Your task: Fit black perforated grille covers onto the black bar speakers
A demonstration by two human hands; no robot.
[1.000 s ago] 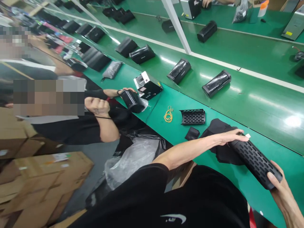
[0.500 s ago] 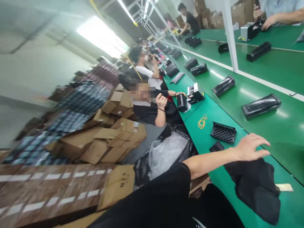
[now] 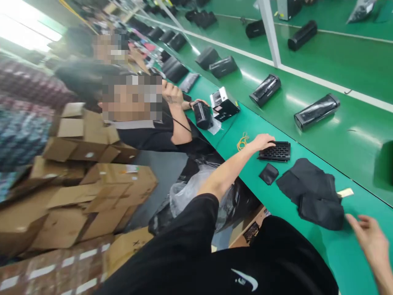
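Observation:
My left hand [image 3: 263, 142] reaches out over the bench, its fingers closed on the left end of a perforated black grille [image 3: 278, 151]. The grille is a half-round shell with rows of slots. Close to me, my right hand [image 3: 370, 237] is open, fingers apart and holding nothing, beside a pile of black cloth bags [image 3: 316, 192]. A small folded black piece [image 3: 269, 173] lies between the grille and the pile. From the pile's right side sticks out a pale strip [image 3: 346, 193].
Yellow rubber bands [image 3: 242, 141] lie left of the grille. Wrapped black cylinders [image 3: 317, 111] sit on the green belt beyond the bench edge. A co-worker at left holds a black cylinder [image 3: 202, 115] near a printed box [image 3: 224, 104]. Cardboard boxes [image 3: 116, 188] are stacked behind.
My left hand has moved from above the black cloth to the grille and closed on its end. My right hand has come into view at the lower right. The view has shifted.

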